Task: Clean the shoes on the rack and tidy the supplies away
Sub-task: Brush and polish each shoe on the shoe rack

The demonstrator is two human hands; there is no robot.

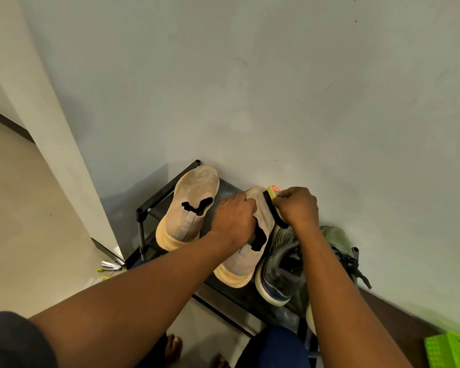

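Note:
Two beige knit shoes stand on the black shoe rack (154,200) against the wall. The left beige shoe (191,203) lies free. My left hand (234,221) grips the right beige shoe (250,256) over its upper. My right hand (298,208) grips a yellow-backed shoe brush (272,200) with black bristles, which lie against that shoe's toe side. A dark grey sneaker (279,269) and a green sneaker (340,243) sit to the right, partly hidden by my right forearm.
The grey wall rises right behind the rack. A white pillar corner (72,168) stands to the left, with small clutter on the floor (112,265) at its base. A green plastic basket (452,350) shows at the bottom right. My bare feet are below.

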